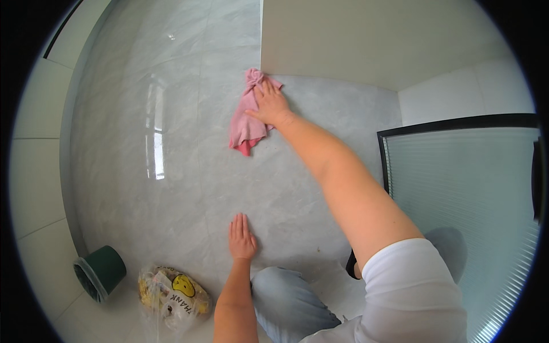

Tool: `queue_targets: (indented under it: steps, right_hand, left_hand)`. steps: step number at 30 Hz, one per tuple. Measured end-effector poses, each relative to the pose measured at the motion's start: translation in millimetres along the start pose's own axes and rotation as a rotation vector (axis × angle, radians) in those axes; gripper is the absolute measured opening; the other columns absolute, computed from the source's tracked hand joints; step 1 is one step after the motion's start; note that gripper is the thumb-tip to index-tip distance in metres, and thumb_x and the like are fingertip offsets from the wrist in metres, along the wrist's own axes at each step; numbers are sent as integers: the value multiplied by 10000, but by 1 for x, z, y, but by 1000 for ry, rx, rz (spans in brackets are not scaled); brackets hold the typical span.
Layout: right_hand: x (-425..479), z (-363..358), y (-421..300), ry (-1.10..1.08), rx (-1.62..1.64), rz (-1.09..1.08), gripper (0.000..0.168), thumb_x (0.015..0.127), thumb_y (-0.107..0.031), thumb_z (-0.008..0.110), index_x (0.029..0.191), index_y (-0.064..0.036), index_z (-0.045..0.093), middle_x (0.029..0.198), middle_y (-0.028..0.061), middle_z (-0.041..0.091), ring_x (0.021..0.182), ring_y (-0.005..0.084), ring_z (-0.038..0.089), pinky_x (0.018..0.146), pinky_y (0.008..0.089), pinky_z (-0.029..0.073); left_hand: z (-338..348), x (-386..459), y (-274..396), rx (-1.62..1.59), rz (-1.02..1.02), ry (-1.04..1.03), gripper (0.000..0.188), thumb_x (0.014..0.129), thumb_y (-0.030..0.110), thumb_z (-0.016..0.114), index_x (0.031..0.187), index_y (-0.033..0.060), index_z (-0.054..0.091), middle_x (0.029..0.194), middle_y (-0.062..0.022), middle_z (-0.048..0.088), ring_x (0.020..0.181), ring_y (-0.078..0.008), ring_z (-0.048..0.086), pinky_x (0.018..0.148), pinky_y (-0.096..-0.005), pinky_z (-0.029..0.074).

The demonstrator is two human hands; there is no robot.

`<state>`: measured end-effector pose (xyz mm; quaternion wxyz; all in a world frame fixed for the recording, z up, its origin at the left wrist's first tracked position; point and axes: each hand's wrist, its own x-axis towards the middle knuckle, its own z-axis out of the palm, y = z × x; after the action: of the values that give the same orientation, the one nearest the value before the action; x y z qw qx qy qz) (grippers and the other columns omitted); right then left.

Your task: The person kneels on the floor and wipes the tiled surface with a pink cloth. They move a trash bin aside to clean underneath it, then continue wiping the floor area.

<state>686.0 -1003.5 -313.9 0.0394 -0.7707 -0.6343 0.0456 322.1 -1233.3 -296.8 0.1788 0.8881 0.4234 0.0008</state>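
Note:
A crumpled pink cloth [248, 115] lies on the glossy grey tile floor [240, 184], beside the lower corner of a beige panel. Its lower tip shows a deeper pink. My right hand [271, 105] holds the cloth down against the floor, palm down, with the arm stretched far forward. Some of the cloth is hidden under that hand. Closer to my body, my left hand [242, 238] rests flat on the bare floor, fingers straight and holding nothing. My bent knee in blue jeans [291, 300] is just right of the left forearm.
At lower left a dark green bin [103, 272] with a liner lies tilted. Next to it sits a filled clear plastic bag [176, 296] bearing print. The beige panel [343, 38] bounds the upper right; a black-framed ribbed glass door [454, 180] stands at right. Pale wall tiles [38, 176] line the left.

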Motion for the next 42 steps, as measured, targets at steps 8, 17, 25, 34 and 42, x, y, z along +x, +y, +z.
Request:
queue_targets:
  steps: [8, 17, 25, 34, 42]
  right_hand:
    - [-39, -16, 48, -204, -146, 478, 945, 785, -710, 441, 1356, 39, 364, 1376, 245, 370, 1285, 378, 326, 1029, 449, 289]
    - [-219, -6, 33, -77, -85, 589, 686, 815, -550, 518, 1170, 37, 505, 1249, 303, 436, 1165, 392, 416, 999, 480, 330]
    - [-394, 1, -95, -294, -104, 420, 488, 877, -273, 465, 1236, 58, 451, 1370, 326, 325, 1312, 468, 264, 1097, 505, 212]
    - [-231, 2, -65, 91, -193, -163, 524, 863, -217, 421, 1267, 117, 429, 1437, 279, 281, 1355, 401, 243, 1136, 441, 167]
    - [-110, 5, 60, 7, -92, 201, 928, 807, -599, 521, 1354, 113, 286, 1434, 332, 231, 1349, 418, 247, 1130, 437, 177]
  left_hand:
    - [0, 7, 7, -23, 40, 43, 625, 792, 109, 431, 1402, 17, 327, 1442, -135, 345, 1361, -277, 284, 1127, -439, 209]
    - [8, 6, 7, 17, 73, 115, 626, 804, 110, 425, 1412, 25, 304, 1447, -132, 335, 1363, -263, 278, 1136, -424, 192]
    - [5, 2, 6, 30, 66, 141, 606, 809, 102, 415, 1402, 17, 324, 1435, -125, 358, 1356, -255, 294, 1135, -418, 205]
    - [8, 6, 9, 11, 86, 142, 610, 805, 98, 414, 1401, 12, 321, 1440, -152, 336, 1352, -281, 292, 1127, -427, 211]
    - [4, 6, 11, 84, 63, 99, 595, 817, 110, 399, 1400, 14, 327, 1443, -150, 337, 1353, -281, 292, 1126, -423, 217]
